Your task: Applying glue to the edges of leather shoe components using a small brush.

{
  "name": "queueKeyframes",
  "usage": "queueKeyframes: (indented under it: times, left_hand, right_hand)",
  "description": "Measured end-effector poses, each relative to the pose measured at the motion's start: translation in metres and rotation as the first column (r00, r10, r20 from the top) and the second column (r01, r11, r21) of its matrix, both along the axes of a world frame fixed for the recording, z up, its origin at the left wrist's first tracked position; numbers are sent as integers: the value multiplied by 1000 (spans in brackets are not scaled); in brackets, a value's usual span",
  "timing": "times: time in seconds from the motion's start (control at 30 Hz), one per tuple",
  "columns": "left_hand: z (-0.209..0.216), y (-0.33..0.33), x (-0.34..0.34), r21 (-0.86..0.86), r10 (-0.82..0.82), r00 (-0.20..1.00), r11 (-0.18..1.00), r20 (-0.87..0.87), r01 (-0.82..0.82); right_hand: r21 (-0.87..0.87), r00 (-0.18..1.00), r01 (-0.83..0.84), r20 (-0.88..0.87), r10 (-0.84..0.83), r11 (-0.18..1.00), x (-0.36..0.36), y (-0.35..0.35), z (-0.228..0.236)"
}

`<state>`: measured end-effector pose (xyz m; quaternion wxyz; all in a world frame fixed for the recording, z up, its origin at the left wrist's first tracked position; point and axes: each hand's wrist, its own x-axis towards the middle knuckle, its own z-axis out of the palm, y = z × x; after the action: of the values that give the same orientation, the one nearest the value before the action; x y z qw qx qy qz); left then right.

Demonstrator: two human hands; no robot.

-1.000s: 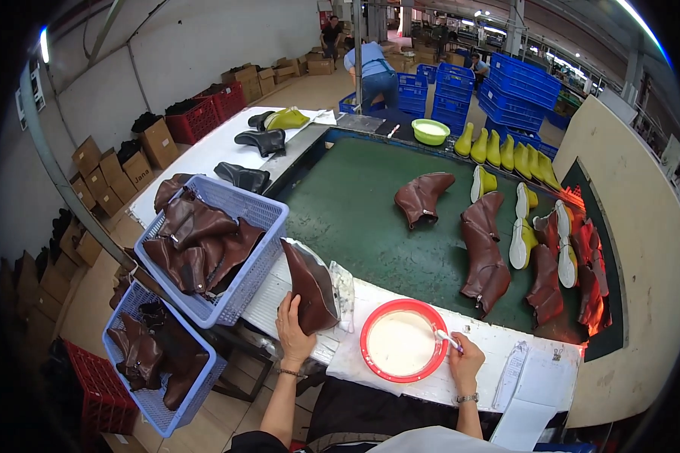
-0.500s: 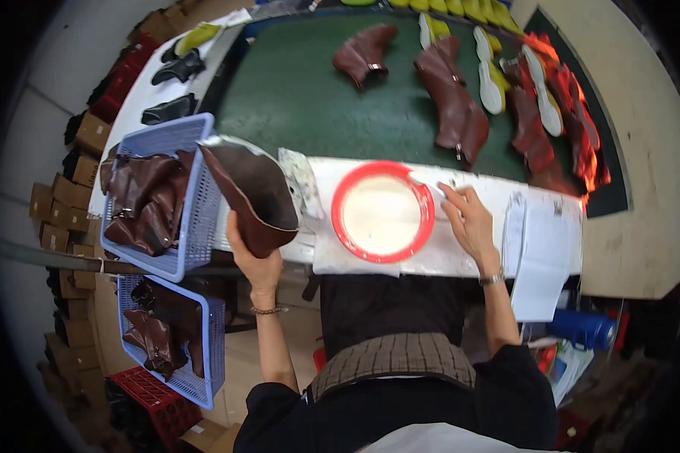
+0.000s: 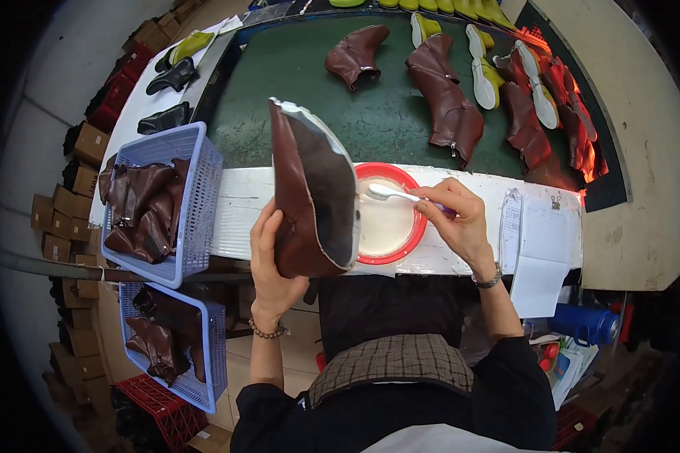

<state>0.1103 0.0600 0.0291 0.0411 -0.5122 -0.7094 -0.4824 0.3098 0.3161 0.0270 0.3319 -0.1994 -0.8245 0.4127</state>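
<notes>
My left hand (image 3: 273,260) grips a brown leather boot upper (image 3: 295,208), its pale-edged opening turned up and to the right. In my right hand (image 3: 461,219) is a toothbrush (image 3: 400,196), pinched by its purple handle. The brush's white head hovers over the bowl, close to the upper's right edge; I cannot tell whether they touch. A red bowl (image 3: 414,240) of creamy white liquid (image 3: 385,226) stands on the white tabletop. The upper covers part of the bowl's left rim.
Several brown uppers (image 3: 455,121) and yellow-green shoe pieces with white soles (image 3: 486,83) lie across the green belt (image 3: 279,98). Blue baskets (image 3: 196,204) of uppers stand at left. Papers (image 3: 540,257) hang over the table's right edge, above a blue flask (image 3: 585,325).
My left hand has brought the boot upper rightward and up, partly over the bowl. The toothbrush has moved left from the bowl's right rim toward the upper's edge.
</notes>
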Motion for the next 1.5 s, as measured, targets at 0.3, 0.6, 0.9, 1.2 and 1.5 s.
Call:
queueKeyframes:
  times: [0.3,0.6,0.9,1.2,1.5]
  left_hand:
    - [7,15,16,152,-133,984,982,115,115]
    - [-9,33,-24,251,-33,967,963,-251,98]
    - [-2,48,-37,180,37,928,983,-370,33]
    - [-18,-66,-69,193,-284,387,947,877,257]
    - [-28,-70,-74,-97,-292,762,903,577,419]
  right_hand:
    - [129,969,27,-249,6,991,-19,17,9]
    - [107,973,-136,-173,153,985,4,-14,7]
    - [-181,949,-311,-13,314,933,11,-16,23]
    - [533,948,-86,304,-96,842,-8,35,-28]
    - [255,964,-168,-160,213,952,-32,37,23]
